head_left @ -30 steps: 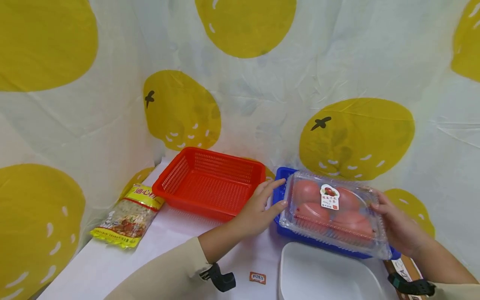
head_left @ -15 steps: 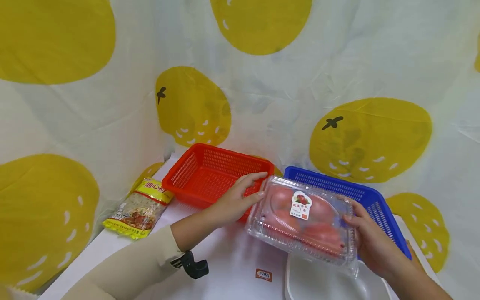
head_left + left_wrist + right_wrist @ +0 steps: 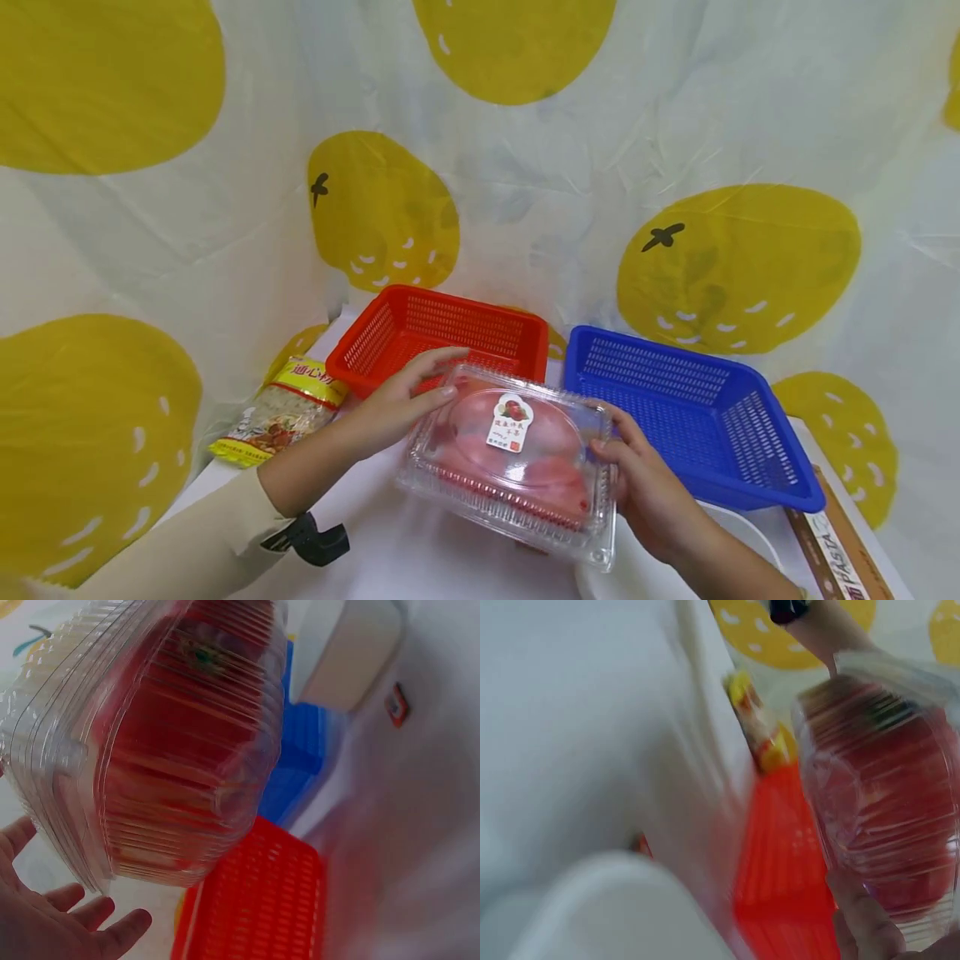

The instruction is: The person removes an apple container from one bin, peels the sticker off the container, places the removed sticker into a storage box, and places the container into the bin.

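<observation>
A clear plastic clamshell box (image 3: pixel 517 508) of tomatoes (image 3: pixel 536 483) hangs tilted above the white table, with a white label (image 3: pixel 510 422) on its lid. My right hand (image 3: pixel 648 487) grips its right side, thumb on top; in the right wrist view, fingers (image 3: pixel 859 911) reach beneath it. At the left side is my left hand (image 3: pixel 401 404), fingers spread and fairly straight near the lid's edge. In the left wrist view those fingers (image 3: pixel 124 934) lie beside the rim, and whether they touch it is hard to tell. Ribbed walls and a green tomato stem (image 3: pixel 201 656) show there.
Behind the box stand a red basket (image 3: pixel 480 329) and, to the right, a blue basket (image 3: pixel 652 354). A white tub (image 3: pixel 738 533) sits front right, beside a pasta box (image 3: pixel 832 546). A yellow food packet (image 3: pixel 281 408) lies left. A small orange packet (image 3: pixel 397 705) is on the table.
The clamshell box has come out of the blue basket and moved left and nearer, carried by my right hand. My left hand has shifted left along with it.
</observation>
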Tool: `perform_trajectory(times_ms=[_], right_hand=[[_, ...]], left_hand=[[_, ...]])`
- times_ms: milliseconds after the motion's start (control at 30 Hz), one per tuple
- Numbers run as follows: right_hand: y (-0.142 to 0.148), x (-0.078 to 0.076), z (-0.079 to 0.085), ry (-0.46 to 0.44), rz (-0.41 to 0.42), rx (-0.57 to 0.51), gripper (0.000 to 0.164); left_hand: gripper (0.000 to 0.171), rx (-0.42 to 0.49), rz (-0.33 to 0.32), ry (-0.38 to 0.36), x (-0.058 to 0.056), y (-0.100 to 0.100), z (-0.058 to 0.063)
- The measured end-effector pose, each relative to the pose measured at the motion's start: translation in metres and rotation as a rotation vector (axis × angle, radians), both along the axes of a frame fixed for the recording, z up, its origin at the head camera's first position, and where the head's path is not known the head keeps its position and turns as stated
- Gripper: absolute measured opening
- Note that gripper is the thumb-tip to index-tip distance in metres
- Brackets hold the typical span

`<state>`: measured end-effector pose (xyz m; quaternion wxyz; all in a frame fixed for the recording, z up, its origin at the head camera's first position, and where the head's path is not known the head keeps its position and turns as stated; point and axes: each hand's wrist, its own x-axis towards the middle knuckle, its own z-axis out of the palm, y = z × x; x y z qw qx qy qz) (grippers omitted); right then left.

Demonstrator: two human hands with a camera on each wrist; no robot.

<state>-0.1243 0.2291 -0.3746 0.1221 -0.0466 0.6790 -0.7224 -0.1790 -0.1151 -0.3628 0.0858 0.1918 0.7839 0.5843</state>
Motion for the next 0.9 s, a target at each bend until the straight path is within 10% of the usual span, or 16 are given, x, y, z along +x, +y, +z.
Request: perform_trajectory(times_ms=[900], right_hand=[[-0.126, 0.012, -0.074, -0.174, 0.046, -0.147, 0.067]], left_hand=[[0.053, -0.015, 0.151, 0.008, 0.036, -0.108, -0.065]])
